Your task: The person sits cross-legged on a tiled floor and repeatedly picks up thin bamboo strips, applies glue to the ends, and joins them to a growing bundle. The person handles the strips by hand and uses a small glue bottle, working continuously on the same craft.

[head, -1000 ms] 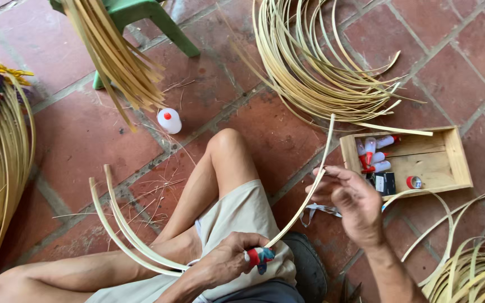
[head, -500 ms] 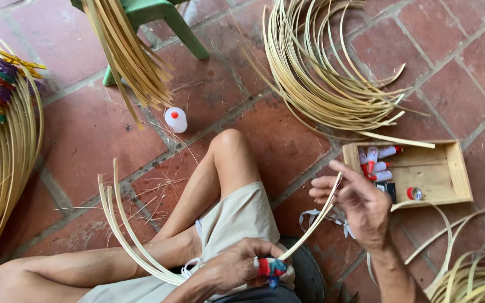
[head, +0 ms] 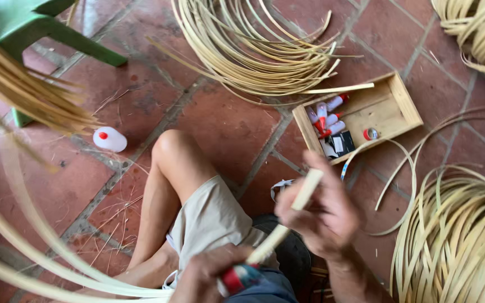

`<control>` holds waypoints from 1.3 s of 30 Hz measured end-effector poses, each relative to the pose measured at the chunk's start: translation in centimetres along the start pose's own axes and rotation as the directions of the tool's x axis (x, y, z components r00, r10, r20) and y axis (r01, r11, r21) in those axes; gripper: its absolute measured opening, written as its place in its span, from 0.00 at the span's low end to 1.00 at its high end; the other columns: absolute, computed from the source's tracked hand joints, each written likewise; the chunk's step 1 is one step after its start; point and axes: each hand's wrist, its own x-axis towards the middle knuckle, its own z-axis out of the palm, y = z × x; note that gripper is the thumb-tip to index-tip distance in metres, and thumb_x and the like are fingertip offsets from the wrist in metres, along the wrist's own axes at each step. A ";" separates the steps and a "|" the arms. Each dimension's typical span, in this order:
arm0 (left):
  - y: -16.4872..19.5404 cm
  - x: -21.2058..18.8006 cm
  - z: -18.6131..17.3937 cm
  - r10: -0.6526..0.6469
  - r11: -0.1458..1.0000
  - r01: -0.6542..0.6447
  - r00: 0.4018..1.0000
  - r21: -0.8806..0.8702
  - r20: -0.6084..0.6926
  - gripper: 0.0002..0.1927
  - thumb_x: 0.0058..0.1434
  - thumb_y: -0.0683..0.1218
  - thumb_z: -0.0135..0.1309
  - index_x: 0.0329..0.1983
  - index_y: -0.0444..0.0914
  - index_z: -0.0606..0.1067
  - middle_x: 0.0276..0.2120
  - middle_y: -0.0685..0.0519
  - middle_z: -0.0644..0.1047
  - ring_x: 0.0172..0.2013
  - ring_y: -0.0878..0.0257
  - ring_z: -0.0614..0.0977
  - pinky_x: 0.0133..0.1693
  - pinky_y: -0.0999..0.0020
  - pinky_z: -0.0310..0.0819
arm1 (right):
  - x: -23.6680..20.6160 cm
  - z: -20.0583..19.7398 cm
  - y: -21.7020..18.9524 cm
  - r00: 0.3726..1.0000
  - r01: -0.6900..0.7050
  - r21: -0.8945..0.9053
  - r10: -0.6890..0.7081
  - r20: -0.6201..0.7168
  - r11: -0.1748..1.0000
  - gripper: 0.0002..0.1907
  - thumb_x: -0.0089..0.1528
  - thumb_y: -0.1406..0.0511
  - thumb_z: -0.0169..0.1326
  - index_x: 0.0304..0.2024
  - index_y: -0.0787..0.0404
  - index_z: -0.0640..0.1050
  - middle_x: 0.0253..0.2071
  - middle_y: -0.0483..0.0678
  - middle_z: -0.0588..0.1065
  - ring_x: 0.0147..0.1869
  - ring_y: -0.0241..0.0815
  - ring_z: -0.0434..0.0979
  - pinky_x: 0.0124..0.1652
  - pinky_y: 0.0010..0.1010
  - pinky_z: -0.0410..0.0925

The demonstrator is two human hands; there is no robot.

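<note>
Pale bamboo strip [head: 304, 193] between hands [head: 324, 216]

A shallow rectangular wooden box [head: 405, 104] sits on the red tile floor. Inside it, at its left end, lie several small white tubes with red caps [head: 325, 116], beside a flat black packet [head: 342, 143]. A small round white bottle with a red cap [head: 109, 139] lies well left of the box.

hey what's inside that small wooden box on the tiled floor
The open wooden box holds several small white bottles with red caps, a dark flat packet and a small round red-topped item. Whatever lies under them is hidden.
</note>
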 end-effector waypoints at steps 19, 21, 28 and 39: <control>-5.5 1.7 -6.5 -0.173 0.895 0.197 0.980 -0.400 0.097 0.17 0.61 0.43 0.59 0.48 0.25 0.79 0.33 0.45 0.84 0.30 0.63 0.84 0.31 0.69 0.79 | 0.8 3.5 6.0 0.852 -0.524 -0.063 0.523 -0.031 0.850 0.39 0.57 0.69 0.66 0.70 0.60 0.70 0.27 0.43 0.70 0.26 0.28 0.69 0.26 0.22 0.67; -4.7 1.8 -7.1 -0.299 0.914 0.323 0.946 -0.246 0.128 0.15 0.58 0.36 0.59 0.49 0.25 0.79 0.33 0.44 0.83 0.29 0.62 0.85 0.31 0.68 0.81 | 1.6 2.7 6.4 0.857 -0.514 -0.077 0.509 -0.078 0.854 0.33 0.57 0.68 0.66 0.65 0.63 0.74 0.31 0.44 0.76 0.27 0.28 0.70 0.25 0.22 0.67; -2.8 1.3 -7.4 -0.372 0.832 0.468 0.868 -0.297 0.328 0.15 0.63 0.37 0.57 0.52 0.27 0.75 0.35 0.44 0.83 0.29 0.61 0.85 0.30 0.70 0.79 | 1.1 2.5 4.5 0.966 -0.172 -0.463 0.240 0.092 0.870 0.19 0.64 0.63 0.63 0.55 0.65 0.80 0.41 0.46 0.81 0.41 0.35 0.79 0.40 0.24 0.73; -2.1 2.4 -5.2 -0.136 0.914 0.194 0.974 -0.356 0.180 0.41 0.55 0.67 0.67 0.55 0.29 0.77 0.30 0.50 0.77 0.26 0.69 0.74 0.27 0.76 0.66 | 4.0 3.0 0.8 0.889 0.094 -0.568 0.188 0.417 0.817 0.28 0.68 0.53 0.49 0.62 0.67 0.73 0.53 0.55 0.80 0.49 0.41 0.83 0.44 0.30 0.77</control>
